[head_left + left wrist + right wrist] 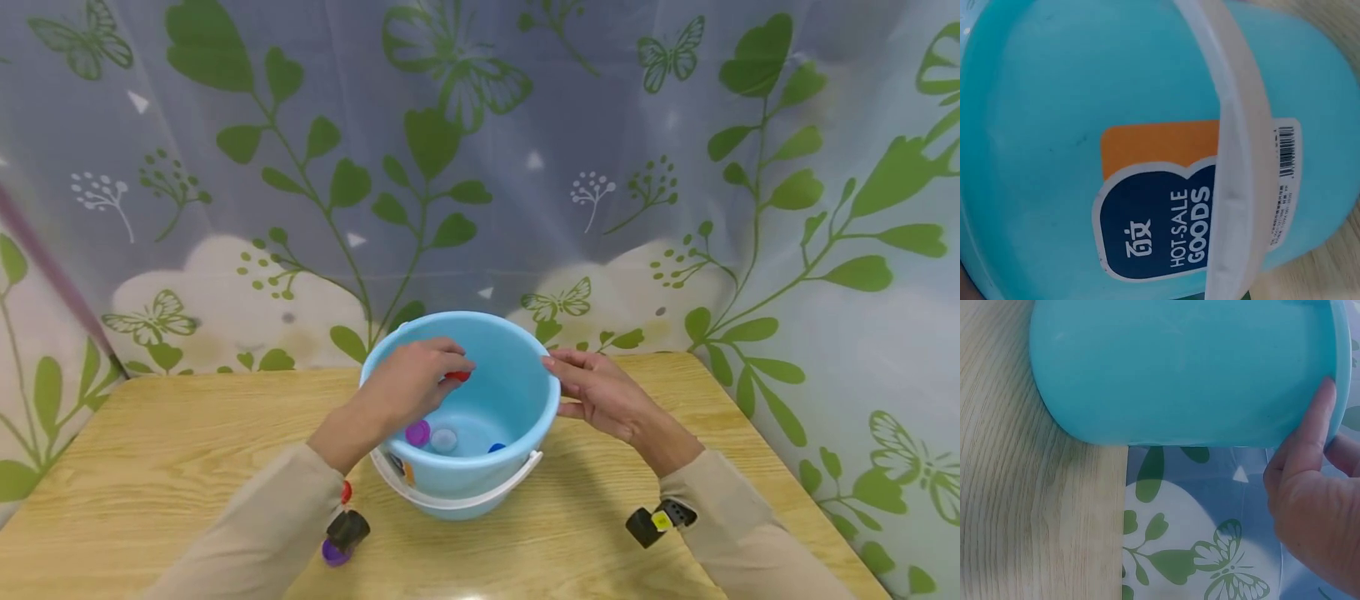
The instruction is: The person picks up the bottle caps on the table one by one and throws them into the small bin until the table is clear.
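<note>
A light blue plastic bucket (498,383) with a white handle (457,502) stands upright on the table. My left hand (412,379) is over its opening and pinches a small red cap (459,376), mostly covered by the fingers. On the right side my right hand (600,396) holds the bucket's rim, thumb at the top edge and fingers against the outer wall. Inside at the bottom lie a purple cap (417,432), a whitish cap (444,440) and a partly hidden blue piece (497,447). The left wrist view shows the bucket's label (1154,219).
Near my left forearm, a red piece (347,492) and a purple cap (335,553) lie on the wooden table (225,442), partly hidden by the wrist camera. A patterned curtain (510,208) hangs behind the table and along its sides.
</note>
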The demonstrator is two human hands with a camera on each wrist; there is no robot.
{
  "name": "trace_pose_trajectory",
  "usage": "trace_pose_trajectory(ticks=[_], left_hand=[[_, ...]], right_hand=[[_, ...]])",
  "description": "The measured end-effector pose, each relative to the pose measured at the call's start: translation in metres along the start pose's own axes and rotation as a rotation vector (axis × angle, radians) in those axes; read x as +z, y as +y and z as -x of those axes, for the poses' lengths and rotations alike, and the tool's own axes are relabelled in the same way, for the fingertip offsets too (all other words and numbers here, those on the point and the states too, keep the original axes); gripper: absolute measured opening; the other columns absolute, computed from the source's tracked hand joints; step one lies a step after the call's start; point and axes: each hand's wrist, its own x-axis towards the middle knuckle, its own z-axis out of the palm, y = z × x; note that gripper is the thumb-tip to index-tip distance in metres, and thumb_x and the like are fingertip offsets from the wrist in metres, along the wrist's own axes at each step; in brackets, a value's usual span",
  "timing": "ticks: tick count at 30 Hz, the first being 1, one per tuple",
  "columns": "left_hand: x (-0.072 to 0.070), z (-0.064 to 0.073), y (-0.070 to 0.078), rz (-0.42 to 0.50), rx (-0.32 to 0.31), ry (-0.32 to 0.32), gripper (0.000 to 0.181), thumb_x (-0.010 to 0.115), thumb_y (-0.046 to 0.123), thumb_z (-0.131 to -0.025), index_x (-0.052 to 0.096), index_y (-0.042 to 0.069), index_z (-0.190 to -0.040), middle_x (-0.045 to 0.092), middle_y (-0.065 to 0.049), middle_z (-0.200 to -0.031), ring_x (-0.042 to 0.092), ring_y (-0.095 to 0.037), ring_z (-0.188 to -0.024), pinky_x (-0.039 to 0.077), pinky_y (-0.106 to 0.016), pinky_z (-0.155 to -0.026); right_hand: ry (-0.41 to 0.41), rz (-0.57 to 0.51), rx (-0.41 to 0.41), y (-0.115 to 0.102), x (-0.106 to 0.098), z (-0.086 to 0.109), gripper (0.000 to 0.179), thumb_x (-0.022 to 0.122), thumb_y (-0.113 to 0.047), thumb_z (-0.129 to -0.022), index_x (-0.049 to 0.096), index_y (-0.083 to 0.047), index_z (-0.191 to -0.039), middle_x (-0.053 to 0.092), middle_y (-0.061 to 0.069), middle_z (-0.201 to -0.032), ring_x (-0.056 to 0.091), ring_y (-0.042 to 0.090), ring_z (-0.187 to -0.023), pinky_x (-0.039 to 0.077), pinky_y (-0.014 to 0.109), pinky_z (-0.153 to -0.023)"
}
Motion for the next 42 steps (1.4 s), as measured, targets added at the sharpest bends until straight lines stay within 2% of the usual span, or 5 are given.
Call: trace_pose_trajectory(ticks=[21, 27, 30, 35, 42], left_hand=[[0.003, 0.0, 0.0, 0.018, -0.041, -0.143, 0.022, 0.07, 0.006, -0.084, 0.072, 0.009, -0.106, 0.067, -0.004, -0.105, 0.063, -0.02, -0.098, 0.05, -0.033, -0.086], [0.001, 0.001, 0.0, 0.013, -0.105, -0.168, 0.028, 0.07, 0.017, -0.086, 0.07, 0.009, -0.113, 0.064, -0.008, -0.117, 0.059, -0.025, -0.109, 0.047, -0.038, -0.095], [0.001, 0.001, 0.001, 0.006, -0.128, -0.119, 0.028, 0.068, 0.019, -0.087, 0.07, 0.01, -0.113, 0.063, -0.009, -0.119, 0.058, -0.025, -0.111, 0.047, -0.039, -0.094], [-0.001, 0.003, 0.0, 0.011, -0.135, 0.084, 0.027, 0.066, 0.024, -0.085, 0.072, 0.012, -0.108, 0.062, -0.008, -0.122, 0.056, -0.022, -0.114, 0.05, -0.038, -0.089], [-0.011, 0.007, -0.007, 0.168, -0.097, 0.331, 0.025, 0.067, 0.023, -0.086, 0.073, 0.011, -0.107, 0.062, -0.004, -0.118, 0.055, -0.021, -0.112, 0.049, -0.039, -0.09]], right_hand=[[-0.013, -0.017, -0.003, 0.002, -0.001, -0.001, 0.049, 0.057, -0.024, -0.097, 0.043, 0.005, -0.133, 0.06, 0.012, -0.112, 0.065, 0.021, -0.095, 0.055, 0.036, -0.079], [-0.019, -0.03, -0.006, 0.003, 0.0, -0.001, 0.05, 0.058, -0.024, -0.097, 0.043, 0.005, -0.134, 0.06, 0.013, -0.112, 0.065, 0.022, -0.096, 0.055, 0.036, -0.079], [-0.021, -0.031, -0.007, 0.002, 0.0, -0.001, 0.051, 0.058, -0.025, -0.096, 0.043, 0.005, -0.134, 0.059, 0.013, -0.113, 0.065, 0.022, -0.097, 0.055, 0.036, -0.08], [-0.02, -0.034, -0.008, 0.002, 0.0, 0.0, 0.05, 0.057, -0.024, -0.097, 0.043, 0.005, -0.134, 0.059, 0.013, -0.113, 0.065, 0.022, -0.097, 0.056, 0.035, -0.079], [-0.009, -0.033, -0.001, 0.001, 0.002, 0.0, 0.046, 0.058, -0.024, -0.096, 0.046, 0.005, -0.13, 0.059, 0.012, -0.111, 0.064, 0.021, -0.095, 0.056, 0.034, -0.078]])
